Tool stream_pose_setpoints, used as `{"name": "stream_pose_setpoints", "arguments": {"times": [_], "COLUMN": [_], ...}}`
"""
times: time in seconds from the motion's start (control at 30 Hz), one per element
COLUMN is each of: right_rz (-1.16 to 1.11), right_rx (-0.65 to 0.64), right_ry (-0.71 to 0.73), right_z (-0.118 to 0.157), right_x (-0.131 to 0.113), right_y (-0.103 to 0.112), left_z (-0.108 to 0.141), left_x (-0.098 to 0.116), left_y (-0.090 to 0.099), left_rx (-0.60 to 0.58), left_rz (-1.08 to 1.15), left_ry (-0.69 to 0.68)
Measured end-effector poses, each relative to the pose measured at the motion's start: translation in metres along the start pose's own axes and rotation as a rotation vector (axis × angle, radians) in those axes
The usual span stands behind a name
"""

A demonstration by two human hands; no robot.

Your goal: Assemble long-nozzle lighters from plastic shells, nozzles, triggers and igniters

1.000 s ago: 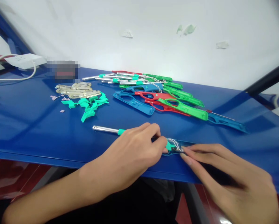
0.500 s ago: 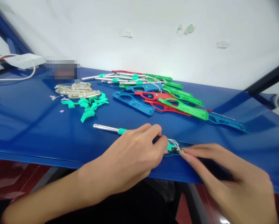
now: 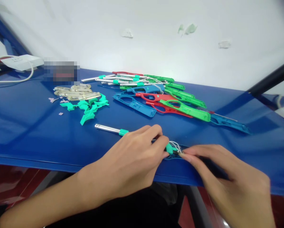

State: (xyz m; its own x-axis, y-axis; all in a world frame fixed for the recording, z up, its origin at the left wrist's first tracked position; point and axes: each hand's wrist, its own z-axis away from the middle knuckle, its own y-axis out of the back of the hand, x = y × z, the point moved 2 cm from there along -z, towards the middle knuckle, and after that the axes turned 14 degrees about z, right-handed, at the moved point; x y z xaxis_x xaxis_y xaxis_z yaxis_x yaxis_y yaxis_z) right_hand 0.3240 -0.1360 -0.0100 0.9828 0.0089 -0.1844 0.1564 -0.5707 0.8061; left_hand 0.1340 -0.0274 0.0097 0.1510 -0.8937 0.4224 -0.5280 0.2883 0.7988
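Observation:
Near the table's front edge lies a blue plastic shell (image 3: 177, 156), mostly covered by my hands. My left hand (image 3: 142, 152) is closed at the shell's left end, its fingertips on a teal plastic piece (image 3: 170, 148). A metal tube (image 3: 108, 128) with a teal collar sticks out to the left from under that hand. White wires (image 3: 176, 144) loop above the shell. My right hand (image 3: 222, 171) pinches with thumb and forefinger at the end of the wires; what lies between those fingertips is too small to name.
Behind my hands lie green, red and blue plastic shells (image 3: 187, 110) and several metal tubes (image 3: 108, 79). Farther left are loose teal pieces (image 3: 87, 115) and clear pale parts (image 3: 77, 93). A white cable (image 3: 32, 71) curves at the far left.
The teal piece shows more clearly beside my left fingertips. My right fingertips have shifted slightly left, and the whole view has drifted a little.

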Motion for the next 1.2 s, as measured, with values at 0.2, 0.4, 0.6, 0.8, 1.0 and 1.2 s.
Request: {"name": "stream_pose_setpoints", "arguments": {"times": [0.2, 0.4, 0.6, 0.8, 1.0, 1.2], "right_rz": [0.001, 0.01, -0.034, -0.023, -0.024, -0.025], "right_rx": [0.025, 0.047, 0.018, 0.003, 0.07, 0.085], "right_ry": [0.007, 0.015, -0.023, 0.011, 0.041, 0.085], "right_z": [0.0, 0.002, 0.0, -0.004, -0.005, 0.006], "right_x": [-0.002, -0.002, 0.001, 0.0, -0.006, -0.006], "right_y": [0.001, 0.001, -0.003, -0.002, -0.001, 0.0], "left_z": [0.001, 0.004, 0.005, 0.002, 0.002, 0.001], "left_x": [-0.002, -0.007, -0.006, -0.003, -0.004, -0.002], "left_y": [0.0, 0.0, 0.0, 0.002, 0.001, 0.001], "left_rx": [-0.02, -0.061, -0.107, -0.124, -0.126, -0.152], "left_rz": [-0.002, -0.019, -0.094, -0.128, -0.148, -0.166], "left_ry": [-0.005, -0.029, -0.03, -0.027, -0.013, -0.045]}}
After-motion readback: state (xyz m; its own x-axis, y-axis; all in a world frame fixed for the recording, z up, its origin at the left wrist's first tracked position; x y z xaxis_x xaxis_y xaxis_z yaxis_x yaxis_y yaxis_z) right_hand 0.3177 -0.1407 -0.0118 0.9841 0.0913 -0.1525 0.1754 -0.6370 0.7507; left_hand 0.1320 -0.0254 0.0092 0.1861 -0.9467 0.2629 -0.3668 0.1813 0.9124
